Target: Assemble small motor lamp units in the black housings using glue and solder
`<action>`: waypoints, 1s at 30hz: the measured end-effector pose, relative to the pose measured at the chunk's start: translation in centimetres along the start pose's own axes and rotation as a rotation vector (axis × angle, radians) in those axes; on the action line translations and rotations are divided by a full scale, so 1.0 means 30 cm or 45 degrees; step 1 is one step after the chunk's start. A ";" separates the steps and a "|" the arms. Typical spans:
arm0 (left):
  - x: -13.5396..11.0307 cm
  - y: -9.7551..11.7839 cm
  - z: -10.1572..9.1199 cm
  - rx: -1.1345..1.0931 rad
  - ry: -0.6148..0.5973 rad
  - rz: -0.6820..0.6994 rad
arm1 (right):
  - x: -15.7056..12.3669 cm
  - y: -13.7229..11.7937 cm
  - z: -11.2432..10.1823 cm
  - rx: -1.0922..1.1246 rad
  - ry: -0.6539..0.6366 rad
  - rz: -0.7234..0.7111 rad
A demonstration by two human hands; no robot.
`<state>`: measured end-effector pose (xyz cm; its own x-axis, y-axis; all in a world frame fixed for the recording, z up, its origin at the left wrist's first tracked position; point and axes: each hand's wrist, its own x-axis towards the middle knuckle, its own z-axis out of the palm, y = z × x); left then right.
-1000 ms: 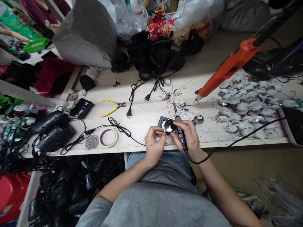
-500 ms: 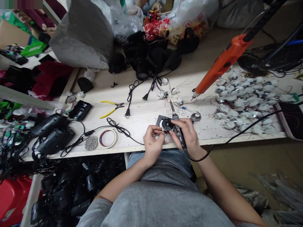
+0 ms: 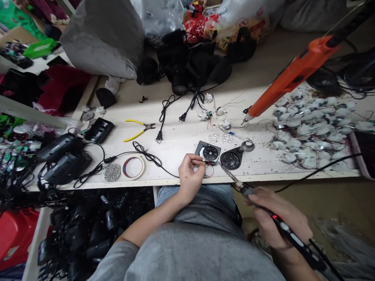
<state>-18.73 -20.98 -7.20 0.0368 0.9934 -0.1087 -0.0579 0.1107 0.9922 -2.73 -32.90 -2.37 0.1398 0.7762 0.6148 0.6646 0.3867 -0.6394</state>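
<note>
My right hand (image 3: 281,218), below the table's front edge, grips a soldering iron (image 3: 258,201) with a lit red light. The iron's tip points up and left, near a black soldering iron stand (image 3: 231,160) with a round metal ring. My left hand (image 3: 191,173) is closed at the front edge, thumb and fingers pinched at the left side of a small white part with a black disc (image 3: 210,153). That part rests over a dark square block (image 3: 202,145). A thin red wire (image 3: 211,168) loops beside my fingertips; what exactly they pinch is partly hidden.
Yellow-handled cutters (image 3: 137,130), a tape roll (image 3: 134,168) and plugged cords lie left. An orange electric screwdriver (image 3: 288,80) hangs above the right side. White motor units with wires (image 3: 310,121) are heaped at right. Small silver pieces (image 3: 213,137) lie behind the block.
My right hand has moved down and right with the soldering iron, away from the black disc, uncovering the stand. My left hand has stayed nearly in place. The view has shifted slightly.
</note>
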 end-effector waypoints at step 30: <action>0.002 -0.012 -0.001 -0.016 0.000 0.023 | -0.012 0.046 0.119 0.070 -0.039 0.092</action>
<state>-18.75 -20.95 -7.56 0.0353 0.9952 -0.0908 -0.0707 0.0931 0.9931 -4.49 -30.86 -5.10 0.1630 0.8175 0.5523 0.6120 0.3554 -0.7066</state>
